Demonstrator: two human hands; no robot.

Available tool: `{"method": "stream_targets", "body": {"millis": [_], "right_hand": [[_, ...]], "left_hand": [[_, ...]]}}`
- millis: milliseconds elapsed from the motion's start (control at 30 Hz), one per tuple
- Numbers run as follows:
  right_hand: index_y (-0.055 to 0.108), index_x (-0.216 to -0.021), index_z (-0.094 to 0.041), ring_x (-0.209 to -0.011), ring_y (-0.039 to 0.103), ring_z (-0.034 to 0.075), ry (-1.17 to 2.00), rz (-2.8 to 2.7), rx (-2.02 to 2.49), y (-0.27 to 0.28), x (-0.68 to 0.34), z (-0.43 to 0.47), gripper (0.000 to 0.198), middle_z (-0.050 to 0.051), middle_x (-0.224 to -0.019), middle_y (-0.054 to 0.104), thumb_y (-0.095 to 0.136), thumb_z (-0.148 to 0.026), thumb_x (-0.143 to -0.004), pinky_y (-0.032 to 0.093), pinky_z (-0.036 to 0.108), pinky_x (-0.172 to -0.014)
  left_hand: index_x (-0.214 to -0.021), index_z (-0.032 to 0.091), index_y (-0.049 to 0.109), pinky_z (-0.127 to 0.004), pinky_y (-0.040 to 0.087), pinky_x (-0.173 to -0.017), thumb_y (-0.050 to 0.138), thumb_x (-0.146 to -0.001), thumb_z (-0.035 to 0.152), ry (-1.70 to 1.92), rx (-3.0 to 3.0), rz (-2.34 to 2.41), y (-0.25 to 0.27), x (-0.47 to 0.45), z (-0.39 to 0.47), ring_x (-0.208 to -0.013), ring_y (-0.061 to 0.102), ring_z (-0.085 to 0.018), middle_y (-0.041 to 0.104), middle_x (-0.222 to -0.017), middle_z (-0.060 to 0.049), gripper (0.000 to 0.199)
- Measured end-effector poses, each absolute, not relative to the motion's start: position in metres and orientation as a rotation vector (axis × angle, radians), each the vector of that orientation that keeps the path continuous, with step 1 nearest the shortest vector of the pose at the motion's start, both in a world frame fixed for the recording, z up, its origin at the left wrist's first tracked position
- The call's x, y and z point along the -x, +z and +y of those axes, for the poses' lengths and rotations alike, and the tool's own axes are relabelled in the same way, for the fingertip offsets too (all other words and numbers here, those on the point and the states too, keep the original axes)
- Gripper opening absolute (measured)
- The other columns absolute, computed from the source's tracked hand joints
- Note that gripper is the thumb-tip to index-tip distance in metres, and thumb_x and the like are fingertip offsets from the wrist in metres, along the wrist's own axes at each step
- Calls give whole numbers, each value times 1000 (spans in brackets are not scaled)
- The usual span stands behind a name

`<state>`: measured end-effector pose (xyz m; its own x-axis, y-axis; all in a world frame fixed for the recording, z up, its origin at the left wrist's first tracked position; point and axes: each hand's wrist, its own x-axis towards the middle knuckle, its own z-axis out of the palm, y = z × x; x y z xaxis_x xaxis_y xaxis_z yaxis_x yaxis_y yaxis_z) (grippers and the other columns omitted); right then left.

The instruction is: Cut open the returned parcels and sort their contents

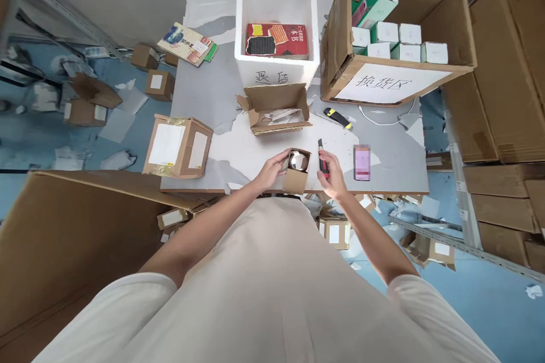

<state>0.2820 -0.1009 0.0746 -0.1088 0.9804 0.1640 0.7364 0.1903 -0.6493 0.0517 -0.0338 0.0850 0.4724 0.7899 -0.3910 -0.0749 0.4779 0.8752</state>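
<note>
A worn grey table (400, 176), well loaded

Along the far side we see a white foam box (248, 72) beside a large open carton (335, 52). Nearer us, just in front of the foam box, sits a smaller open carton (279, 126); a taped carton (177, 150) stands at the left edge, with a book (186, 44) jutting over that edge beyond it. To the right we find a yellow-and-black cutter (338, 118) and, nearer the front, a phone (362, 163) (its screen lit pink).

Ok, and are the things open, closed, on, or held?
Small box: open, held in left hand
Shiny round thing: inside, uncovered
Red cutter: held in right hand
Long carton: open
White foam box: open
Big carton: open
Taped box: closed
Phone: screen lit
Yellow-black cutter: lying down
</note>
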Motion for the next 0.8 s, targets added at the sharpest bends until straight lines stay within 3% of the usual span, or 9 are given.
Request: {"method": "stream_targets", "body": {"millis": [100,233,333,433,633,800], "right_hand": [[49,-134,-23,-134,45,29,699,-1959,1576,62,-276,-116,44,17,-142,46,41,-31,-91,44,54,-105],[54,-127,-20,-142,33,34,745,-1991,1479,57,-264,-112,47,19,-148,39,54,-45,-87,37,56,-111],[53,-126,-21,-135,42,33,727,-1724,1534,59,-254,-100,49,19,-141,47,51,-53,-88,38,54,-110],[42,-138,-20,-126,50,31,682,-1553,1592,60,-245,-87,62,19,-138,49,50,-56,-89,40,52,-109],[55,-132,-21,-132,43,29,678,-1863,1605,58,-251,-72,50,15,-140,48,33,-49,-98,38,49,-111],[45,-143,-21,-141,32,30,676,-2149,1582,61,-263,-67,56,14,-151,38,30,-50,-98,30,53,-114]], "left_hand": [[-116,25,68,-47,42,-106,68,-67,24,573,-1200,814,83,-38,-32,-143,32,-31,45,-148,-10,48],[-115,22,67,-47,30,-115,74,-68,29,461,-1599,733,79,-29,-23,-143,32,-33,39,-151,-14,48],[-102,20,66,-46,27,-117,74,-73,42,474,-1731,783,75,-36,-17,-144,29,-33,35,-153,-15,37],[-96,20,62,-45,27,-117,68,-79,50,532,-1759,813,68,-48,-19,-143,31,-30,38,-150,-16,36],[-131,21,43,-47,36,-111,67,-80,51,582,-1780,842,54,-51,-24,-138,38,-29,38,-147,-18,64],[-137,19,42,-49,35,-113,62,-83,53,554,-2023,740,47,-47,-16,-139,37,-30,39,-146,-20,67]]}}
